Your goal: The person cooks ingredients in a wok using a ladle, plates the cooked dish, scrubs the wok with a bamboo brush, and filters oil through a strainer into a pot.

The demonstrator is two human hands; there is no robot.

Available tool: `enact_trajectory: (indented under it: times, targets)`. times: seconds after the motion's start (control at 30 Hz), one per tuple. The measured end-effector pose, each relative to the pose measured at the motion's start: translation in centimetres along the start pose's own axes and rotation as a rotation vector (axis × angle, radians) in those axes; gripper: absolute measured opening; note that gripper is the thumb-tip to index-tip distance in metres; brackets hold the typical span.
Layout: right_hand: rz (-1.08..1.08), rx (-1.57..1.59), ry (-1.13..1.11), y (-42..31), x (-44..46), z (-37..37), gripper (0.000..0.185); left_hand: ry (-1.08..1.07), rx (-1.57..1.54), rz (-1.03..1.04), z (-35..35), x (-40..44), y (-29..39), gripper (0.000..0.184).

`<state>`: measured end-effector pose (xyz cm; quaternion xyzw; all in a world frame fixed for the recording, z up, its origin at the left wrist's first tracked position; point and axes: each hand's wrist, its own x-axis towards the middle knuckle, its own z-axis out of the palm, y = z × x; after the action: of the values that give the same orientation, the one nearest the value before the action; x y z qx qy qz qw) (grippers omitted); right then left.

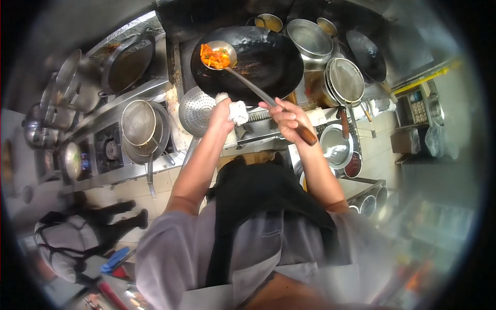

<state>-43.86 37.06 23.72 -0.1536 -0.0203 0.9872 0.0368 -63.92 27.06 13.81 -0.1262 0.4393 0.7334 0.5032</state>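
My right hand (291, 120) is wrapped round the handle of a long metal ladle (249, 84). The ladle's bowl is over the left part of a large black wok (271, 67) and holds orange and yellow food pieces (215, 57). My left hand (223, 113) is closed on a white cloth (238, 112) at the wok's near edge. Close to my left hand, a perforated metal skimmer (196, 111) lies to its left. Dark wet residue shows on the wok's inner surface.
Metal bowls (310, 39) stand behind the wok on the right, with round strainers (346, 80) nearer. Another strainer (138, 123) rests by a gas burner (111, 148) on the left. A person (67, 237) is at the lower left.
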Motion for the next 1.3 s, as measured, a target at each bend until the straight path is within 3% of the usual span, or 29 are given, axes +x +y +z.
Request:
enact_trajectory:
  times: [0.03, 0.07, 0.1, 0.17, 0.23, 0.4, 0.5, 0.57, 0.6, 0.67, 0.77, 0.83, 0.87, 1.03, 1.17, 1.27, 1.3]
  targets:
    - [-0.019, -0.044, -0.007, 0.1, -0.3, -0.3, 0.044, 0.007, -0.006, 0.009, 0.4, 0.1, 0.2, 0.017]
    - [-0.018, -0.282, -0.097, -0.5, 0.3, -2.0, 0.043, 0.020, -0.006, 0.009, 0.5, 0.0, 0.0, 0.018]
    - [-0.034, -0.295, -0.067, -1.2, 1.3, -2.2, 0.041, -0.016, 0.008, 0.006, 1.3, -0.9, 0.5, 0.018]
    - [-0.054, -0.033, 0.097, -2.0, 2.2, 0.5, 0.040, 0.052, 0.069, 0.090, 1.4, 0.9, 0.2, 0.018]
    - [-0.049, -0.020, 0.050, -2.9, 2.0, 0.1, 0.038, 0.078, 0.095, 0.168, 0.0, 2.6, -0.4, 0.014]
    - [-0.166, -0.341, 0.183, -4.0, 0.4, 1.1, 0.034, 0.099, 0.187, 0.355, -1.0, 2.7, 0.1, 0.010]
    - [-0.219, -0.530, 0.336, -4.5, 1.6, 2.9, 0.029, 0.114, 0.343, 0.509, -0.1, 1.3, 0.4, 0.016]
    - [-0.150, -0.529, 0.422, -5.4, 3.2, 3.8, 0.023, 0.306, 0.572, 0.649, 0.9, 0.0, 0.5, 0.024]
    - [-0.152, -0.538, 0.374, -5.5, 3.8, 4.3, 0.021, 0.300, 0.574, 0.652, 0.5, 0.7, 0.2, 0.024]
    - [-0.155, -0.538, 0.349, -4.7, 3.9, 6.6, 0.021, 0.281, 0.717, 0.856, -0.6, 2.8, -0.4, 0.031]
    - [-0.139, -0.521, 0.289, -4.1, 3.5, 8.6, 0.023, 0.295, 0.717, 0.771, 0.0, 2.1, 0.2, 0.029]
    - [-0.084, -0.341, 0.106, -4.3, 3.2, 8.4, 0.036, 0.262, 0.620, 0.708, 0.1, 2.4, 0.6, 0.026]
    - [-0.080, -0.289, -0.001, -4.3, 3.0, 7.6, 0.042, 0.232, 0.519, 0.643, 0.1, 2.5, 0.9, 0.023]
    - [0.010, -0.090, -0.112, -2.6, 4.8, 1.3, 0.044, 0.100, 0.299, 0.440, -0.2, 2.8, 1.5, 0.014]
    - [-0.084, -0.210, 0.050, -1.2, 4.9, 0.1, 0.043, 0.134, 0.285, 0.450, -0.2, 3.1, 1.3, 0.010]
    - [-0.111, -0.616, 0.182, -1.6, 4.6, -0.1, 0.036, 0.170, 0.381, 0.493, -0.5, 3.3, 1.0, 0.011]
    - [-0.117, -0.605, 0.188, -2.1, 4.8, -0.2, 0.036, 0.167, 0.391, 0.484, -0.9, 3.5, 0.8, 0.011]
